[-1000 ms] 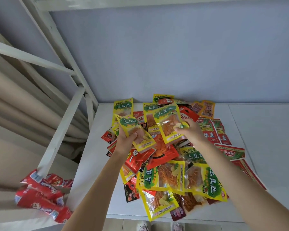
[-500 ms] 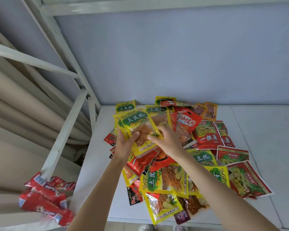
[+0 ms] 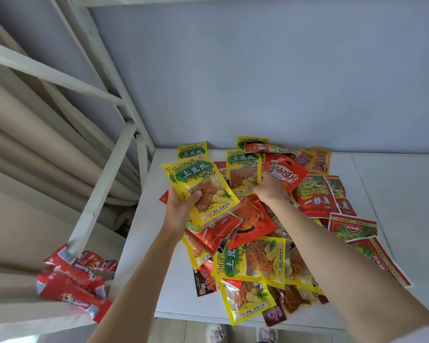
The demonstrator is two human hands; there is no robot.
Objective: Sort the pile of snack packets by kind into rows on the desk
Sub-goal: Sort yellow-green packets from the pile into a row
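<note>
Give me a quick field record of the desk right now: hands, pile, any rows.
left hand: grips stack of yellow packets, lifted
right hand: pinches another yellow packet at its lower edge
pile: mixed yellow, red and orange packets, overlapping on desk
rows: none visible
off desk: red packets, lower left

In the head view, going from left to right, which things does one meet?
red packets off the desk → white slanted rail → left hand holding yellow TuDouSi packets → right hand on another yellow packet → red onion packet → red-bordered green packet
</note>
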